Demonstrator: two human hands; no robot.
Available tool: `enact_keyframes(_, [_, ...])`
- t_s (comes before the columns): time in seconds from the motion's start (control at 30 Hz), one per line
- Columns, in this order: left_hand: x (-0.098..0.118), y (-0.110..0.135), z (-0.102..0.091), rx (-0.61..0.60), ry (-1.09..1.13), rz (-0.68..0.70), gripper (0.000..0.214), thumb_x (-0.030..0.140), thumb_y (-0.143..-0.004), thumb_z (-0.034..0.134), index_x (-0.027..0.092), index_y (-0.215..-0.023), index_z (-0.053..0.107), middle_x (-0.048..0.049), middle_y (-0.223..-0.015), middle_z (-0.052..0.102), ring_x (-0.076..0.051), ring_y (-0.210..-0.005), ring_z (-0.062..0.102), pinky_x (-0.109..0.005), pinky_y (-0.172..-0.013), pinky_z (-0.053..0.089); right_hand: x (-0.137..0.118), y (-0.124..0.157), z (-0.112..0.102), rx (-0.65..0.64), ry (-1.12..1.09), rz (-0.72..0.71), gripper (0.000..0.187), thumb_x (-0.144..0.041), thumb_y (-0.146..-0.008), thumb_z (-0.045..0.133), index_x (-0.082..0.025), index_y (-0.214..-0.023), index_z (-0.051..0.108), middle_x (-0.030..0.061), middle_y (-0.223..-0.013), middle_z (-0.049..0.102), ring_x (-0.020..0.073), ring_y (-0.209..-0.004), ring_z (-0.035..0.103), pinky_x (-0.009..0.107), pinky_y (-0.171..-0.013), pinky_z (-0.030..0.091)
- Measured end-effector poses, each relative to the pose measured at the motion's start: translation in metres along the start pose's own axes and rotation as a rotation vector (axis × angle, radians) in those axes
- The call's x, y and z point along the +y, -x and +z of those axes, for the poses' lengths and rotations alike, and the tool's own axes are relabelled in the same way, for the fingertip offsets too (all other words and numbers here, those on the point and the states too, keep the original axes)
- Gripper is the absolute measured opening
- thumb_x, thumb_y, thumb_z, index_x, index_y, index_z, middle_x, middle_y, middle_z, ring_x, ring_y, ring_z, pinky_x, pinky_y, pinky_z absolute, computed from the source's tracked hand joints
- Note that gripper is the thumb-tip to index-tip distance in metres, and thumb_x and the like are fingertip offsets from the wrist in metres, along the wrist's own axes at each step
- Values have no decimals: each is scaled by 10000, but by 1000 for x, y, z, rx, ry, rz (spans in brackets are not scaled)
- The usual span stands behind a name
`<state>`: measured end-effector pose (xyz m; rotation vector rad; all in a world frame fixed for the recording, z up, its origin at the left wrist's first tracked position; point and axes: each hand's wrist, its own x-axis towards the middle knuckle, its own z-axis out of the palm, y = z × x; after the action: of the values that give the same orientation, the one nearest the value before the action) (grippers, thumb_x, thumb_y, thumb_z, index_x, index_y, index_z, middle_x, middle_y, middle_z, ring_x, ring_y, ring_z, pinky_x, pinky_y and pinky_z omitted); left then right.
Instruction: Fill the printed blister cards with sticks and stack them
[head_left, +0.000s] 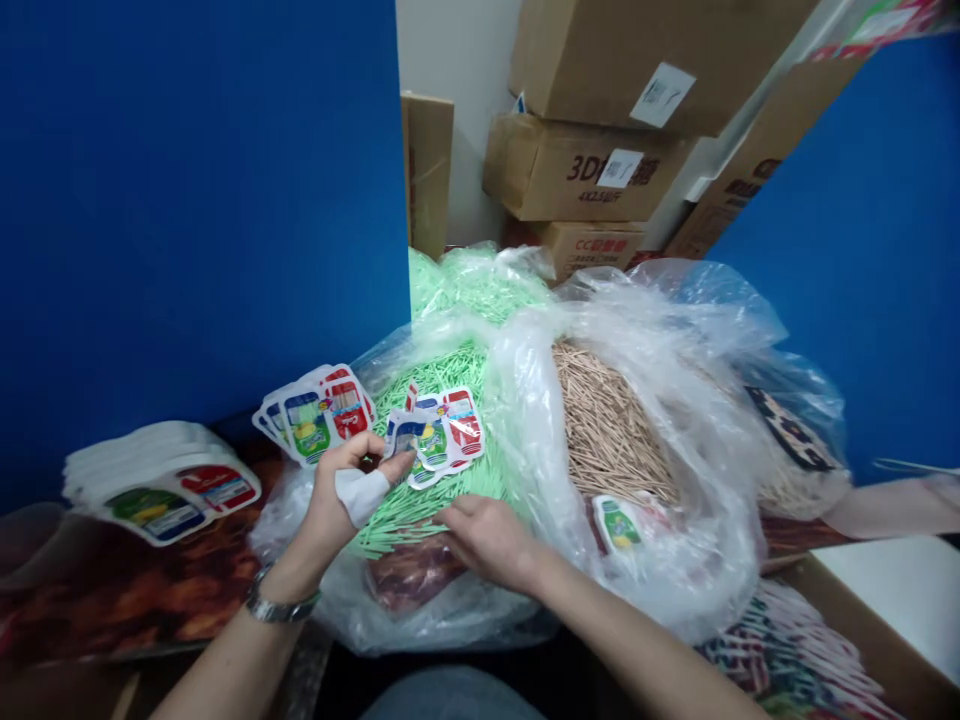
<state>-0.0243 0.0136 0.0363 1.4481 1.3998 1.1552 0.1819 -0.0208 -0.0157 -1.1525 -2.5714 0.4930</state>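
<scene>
My left hand (352, 485), with white tape round the thumb area, pinches the edge of a small printed plastic pouch (405, 432). More red, green and blue printed pouches (463, 425) lie beside it on a heap of thin green sticks (442, 375) in a clear plastic bag. My right hand (484, 540) is at the near edge of the green sticks, its fingers curled together. Whatever is between those fingertips is hidden. A fanned set of pouches (319, 410) lies just left of the green heap.
Thin brown sticks (611, 425) fill a clear bag (697, 540) on the right, with one pouch (619, 525) on it. A pile of pouches (161, 480) sits far left. Cardboard boxes (585, 170) are stacked behind. Blue panels (202, 200) flank the table. An open carton (892, 640) stands lower right.
</scene>
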Motion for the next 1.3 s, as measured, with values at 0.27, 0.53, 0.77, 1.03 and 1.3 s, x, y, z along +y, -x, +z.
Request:
enact_keyframes(0.27, [-19,7,-19,75,117,-51,343,320,-716,730,186,-605,434,68,-568,411,-81,-520,358,-209,-481,278,-52,-45,80,-213,107,-106,179,-236,-869,538,-135,-966,649,116,-843,677,234,-719,617,318,-610,464])
enact_keyframes(0.53, [-29,7,-30,99,246,-90,331,291,-715,750,170,-602,464,51,-598,486,-83,-542,412,-214,-513,335,-65,-48,78,-176,78,-216,310,-231,-898,527,-257,-1205,559,63,-986,676,207,-747,610,289,-609,431])
enact_keyframes(0.77, [-25,6,-31,115,258,-94,329,292,-694,742,173,-574,460,56,-563,475,-81,-511,403,-213,-489,337,-52,-67,95,-132,287,-85,147,-179,-898,489,-159,-996,596,100,-938,618,253,-855,560,349,-651,461])
enact_keyframes(1.03, [-21,9,-34,137,252,-104,256,276,-678,733,173,-572,525,30,-581,553,-110,-530,475,-241,-526,400,-57,-73,102,-115,400,-150,191,-133,-905,450,-100,-1033,588,159,-1024,613,261,-943,501,408,-743,430])
enact_keyframes(1.3, [-15,12,-36,143,270,-109,250,312,-632,783,163,-585,586,18,-571,586,-118,-500,514,-243,-494,430,-57,-85,115,-175,519,-168,205,-149,-867,505,-72,-999,641,168,-952,659,267,-875,531,401,-716,411])
